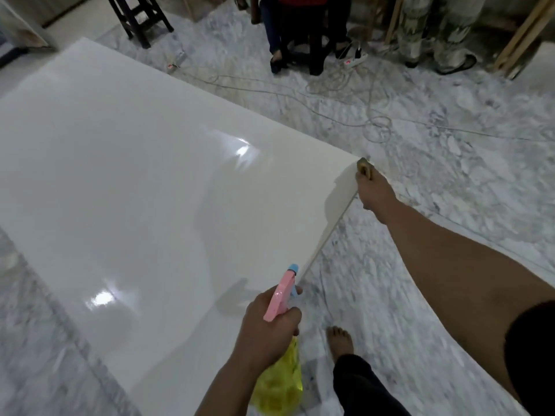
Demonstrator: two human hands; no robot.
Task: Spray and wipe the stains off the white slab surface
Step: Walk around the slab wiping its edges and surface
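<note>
A large glossy white slab (126, 181) lies flat on the marble floor and fills the left and middle of the view. My left hand (267, 331) is shut on a spray bottle (280, 376) with a pink and blue trigger head and a yellow body, held over the slab's near right edge, nozzle toward the slab. My right hand (374, 193) reaches out to the slab's far right corner and grips a small brownish cloth (365, 168) pressed at that corner. No clear stains show on the shiny surface.
White cables (354, 109) loop over the marble floor beyond the slab, with a power strip (354, 61). A person's legs (276, 40) and dark stools (138, 19) stand at the back. My bare foot (339, 340) rests right of the slab.
</note>
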